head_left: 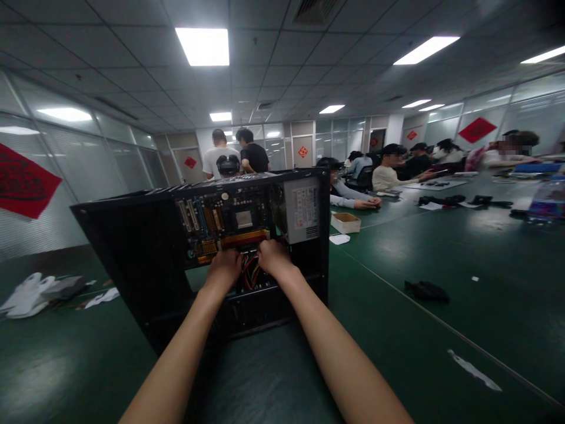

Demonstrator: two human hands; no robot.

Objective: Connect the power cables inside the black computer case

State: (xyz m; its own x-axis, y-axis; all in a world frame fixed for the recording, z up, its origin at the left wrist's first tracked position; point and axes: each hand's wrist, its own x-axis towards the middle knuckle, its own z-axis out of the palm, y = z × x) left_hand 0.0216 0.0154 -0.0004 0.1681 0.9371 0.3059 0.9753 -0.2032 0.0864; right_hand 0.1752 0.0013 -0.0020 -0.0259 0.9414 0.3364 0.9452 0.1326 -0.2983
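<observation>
A black computer case [119, 277] stands with its side open on the green table. Inside it I see a motherboard [229, 212], long memory slots [245, 238] and a power supply [302, 212] at the upper right. Below the slots hangs a bundle of red, yellow and black power cables [251, 272]. My left hand [226, 266] is closed at the left of this bundle, and my right hand [274, 257] is closed at its right, just under the memory slots. Both sets of fingers appear to pinch the cables; the fingertips are partly hidden and a little blurred.
On the green table [388, 335] lie a small open box [345, 222], a black cloth-like bundle [426, 291], a white paper strip [474, 370] and plastic bags [35, 294] at the left. Several people sit or stand behind, one person's hands [368, 203] resting near the box.
</observation>
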